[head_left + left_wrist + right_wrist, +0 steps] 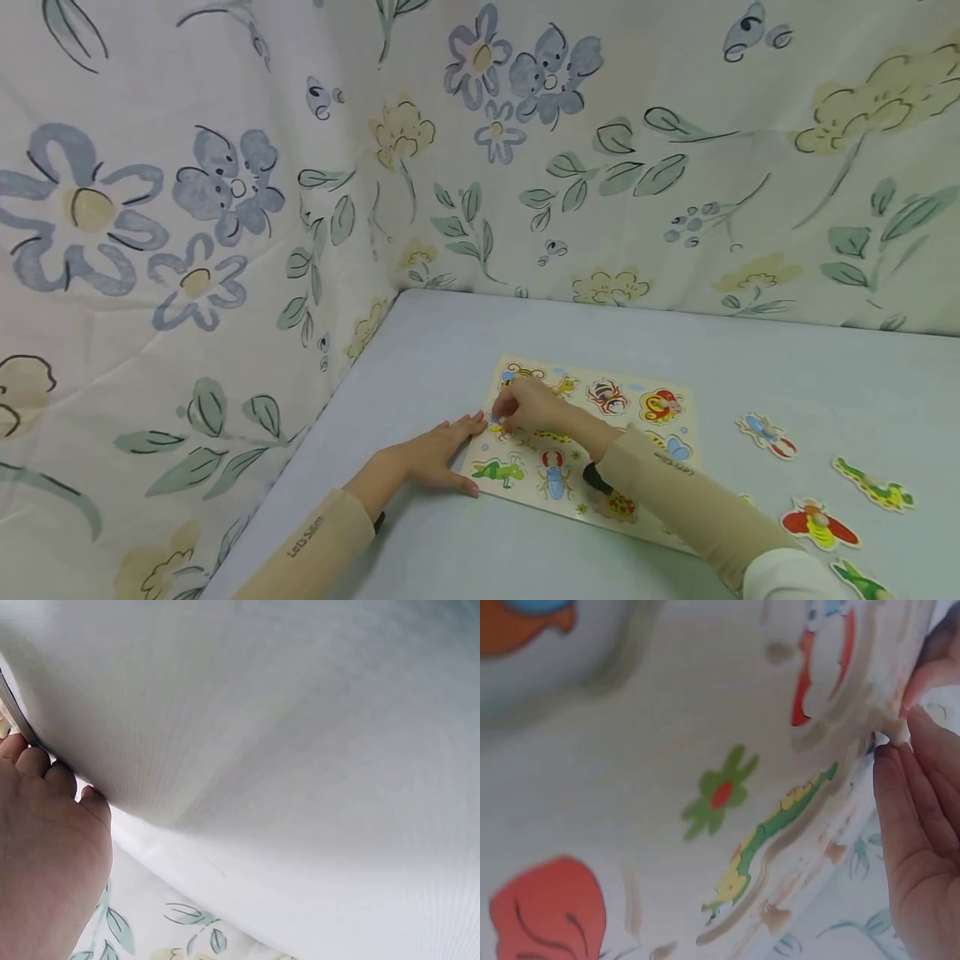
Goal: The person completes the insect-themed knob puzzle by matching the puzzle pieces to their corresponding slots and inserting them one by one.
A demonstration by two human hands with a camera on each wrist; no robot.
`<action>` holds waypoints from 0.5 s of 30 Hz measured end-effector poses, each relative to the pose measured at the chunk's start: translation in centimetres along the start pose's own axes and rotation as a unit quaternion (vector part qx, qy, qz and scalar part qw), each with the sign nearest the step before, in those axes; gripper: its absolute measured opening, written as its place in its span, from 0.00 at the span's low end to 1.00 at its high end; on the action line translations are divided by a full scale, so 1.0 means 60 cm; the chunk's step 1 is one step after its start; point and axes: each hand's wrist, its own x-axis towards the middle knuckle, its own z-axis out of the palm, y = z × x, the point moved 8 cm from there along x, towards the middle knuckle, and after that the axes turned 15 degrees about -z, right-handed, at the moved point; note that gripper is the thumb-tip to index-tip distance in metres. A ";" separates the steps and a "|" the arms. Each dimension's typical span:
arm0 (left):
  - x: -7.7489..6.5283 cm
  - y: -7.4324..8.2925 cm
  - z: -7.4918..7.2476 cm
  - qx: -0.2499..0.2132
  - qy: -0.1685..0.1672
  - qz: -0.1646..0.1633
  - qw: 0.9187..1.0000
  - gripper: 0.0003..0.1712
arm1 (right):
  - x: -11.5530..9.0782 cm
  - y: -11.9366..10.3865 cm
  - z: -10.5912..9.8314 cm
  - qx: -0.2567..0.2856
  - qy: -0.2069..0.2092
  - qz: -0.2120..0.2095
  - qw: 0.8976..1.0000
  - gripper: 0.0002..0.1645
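A pale puzzle board (528, 487) with colourful insect pictures lies flat on the table, several of its spaces showing printed bugs. Over its left part, my right hand (531, 406) pinches the small knob of a puzzle piece (497, 429), mostly hidden under the fingers. From close by, the right wrist view shows the right hand's fingers (919, 802) meeting at a light-coloured knob (894, 731). My left hand (435, 454) rests at the board's left edge, fingers extended and thumb spread near the lower corner. A green grasshopper (498, 472) shows beside that thumb.
Loose knobbed pieces lie right of the board: a blue stag beetle (767, 435), a green caterpillar (873, 483), a red-winged bug (820, 525) and a green piece (861, 581) at the bottom edge. A flowered curtain (600, 167) stands behind and left of the pale table (450, 333).
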 end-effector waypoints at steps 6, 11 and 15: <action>-0.002 0.005 -0.001 -0.011 0.000 0.011 1.000 0.57 | -0.020 0.003 -0.007 0.026 -0.016 0.041 0.999 0.16; -0.005 0.008 -0.003 -0.014 0.001 0.014 1.000 0.57 | -0.035 0.003 -0.010 0.051 -0.024 0.060 0.997 0.19; -0.005 0.010 -0.004 -0.019 0.002 0.017 1.000 0.57 | -0.046 0.004 -0.010 0.036 -0.045 0.080 0.995 0.21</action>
